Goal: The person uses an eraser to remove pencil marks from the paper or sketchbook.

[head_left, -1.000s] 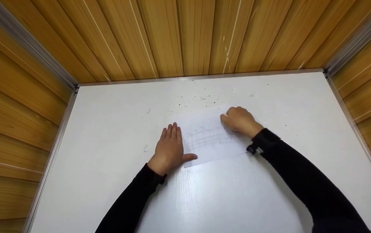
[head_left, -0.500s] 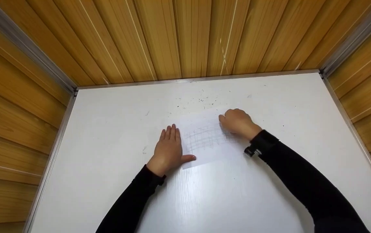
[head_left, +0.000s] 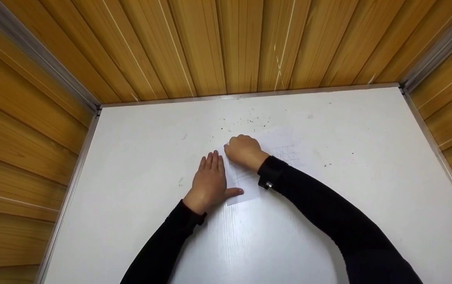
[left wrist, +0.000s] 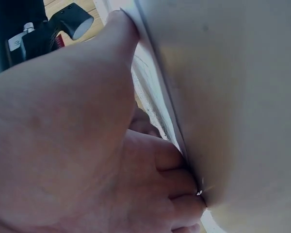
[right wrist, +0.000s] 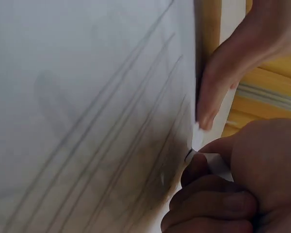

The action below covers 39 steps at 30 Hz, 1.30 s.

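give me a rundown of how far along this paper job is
Done: the paper lies flat on the white table, the left hand resting at its edge. In hand: the right hand pinches a small white piece, perhaps an eraser, at the paper. Left: if so, rubbing away the pencil lines visible beside that hand, so probably well short of finished.

Head view bright, with glare on the near tabletop (head_left: pixel 245 240); wrist views dimmer, softly blurred

Surface: a white tabletop (head_left: pixel 123 165) bears a grey-lined paper sheet (head_left: pixel 285 144), flat near its middle. Dark specks (head_left: pixel 264 126) lie scattered at the sheet's twelve o'clock, fewer at three.
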Available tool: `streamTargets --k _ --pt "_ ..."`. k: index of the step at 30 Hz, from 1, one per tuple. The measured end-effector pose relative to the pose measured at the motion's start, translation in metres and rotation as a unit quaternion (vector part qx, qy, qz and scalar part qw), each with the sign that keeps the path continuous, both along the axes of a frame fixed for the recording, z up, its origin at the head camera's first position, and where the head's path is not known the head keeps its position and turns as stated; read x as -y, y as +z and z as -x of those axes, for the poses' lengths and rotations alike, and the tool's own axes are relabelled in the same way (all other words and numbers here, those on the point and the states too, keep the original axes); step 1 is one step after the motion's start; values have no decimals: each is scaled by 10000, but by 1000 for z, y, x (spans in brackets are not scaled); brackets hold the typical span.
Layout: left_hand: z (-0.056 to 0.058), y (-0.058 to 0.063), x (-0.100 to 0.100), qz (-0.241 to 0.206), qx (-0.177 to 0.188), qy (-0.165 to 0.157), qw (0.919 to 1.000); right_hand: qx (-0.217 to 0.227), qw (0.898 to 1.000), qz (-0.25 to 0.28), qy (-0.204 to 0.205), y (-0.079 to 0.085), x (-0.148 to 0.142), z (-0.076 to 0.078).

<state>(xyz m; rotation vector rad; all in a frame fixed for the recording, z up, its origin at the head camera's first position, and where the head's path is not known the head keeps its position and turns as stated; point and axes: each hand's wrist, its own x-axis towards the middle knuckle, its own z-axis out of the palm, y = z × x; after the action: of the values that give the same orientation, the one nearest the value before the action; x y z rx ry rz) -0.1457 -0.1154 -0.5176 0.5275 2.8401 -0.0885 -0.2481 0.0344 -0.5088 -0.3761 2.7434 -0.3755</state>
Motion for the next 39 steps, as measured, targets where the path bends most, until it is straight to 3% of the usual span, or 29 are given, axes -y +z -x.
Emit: streamTargets --k 5,10,15,18,22,32,36,39 --pt "-1 2 -3 140 -1 30 9999 157 9978 338 -543 0 -73 9" --pt "-3 3 1 59 34 112 9999 120 9949 279 -961 0 -148 11" --pt "-4 3 2 -6 58 190 9998 21 9943 350 -1002 -1 -175 6" --pt "-3 2 0 -129 119 165 9997 -59 9931 389 -1101 0 -170 4" --pt "-3 1 1 -158 173 179 9996 27 9932 568 -1013 3 -140 -4" --pt "-5 -1 -2 -169 77 23 9998 485 9974 448 297 2 -21 -32" --pt "-4 -1 -6 -137 21 -36 9999 400 9979 440 239 -2 -11 -33" --pt "-4 1 -8 -52 -18 -19 10000 286 9988 386 92 -2 -23 -30"
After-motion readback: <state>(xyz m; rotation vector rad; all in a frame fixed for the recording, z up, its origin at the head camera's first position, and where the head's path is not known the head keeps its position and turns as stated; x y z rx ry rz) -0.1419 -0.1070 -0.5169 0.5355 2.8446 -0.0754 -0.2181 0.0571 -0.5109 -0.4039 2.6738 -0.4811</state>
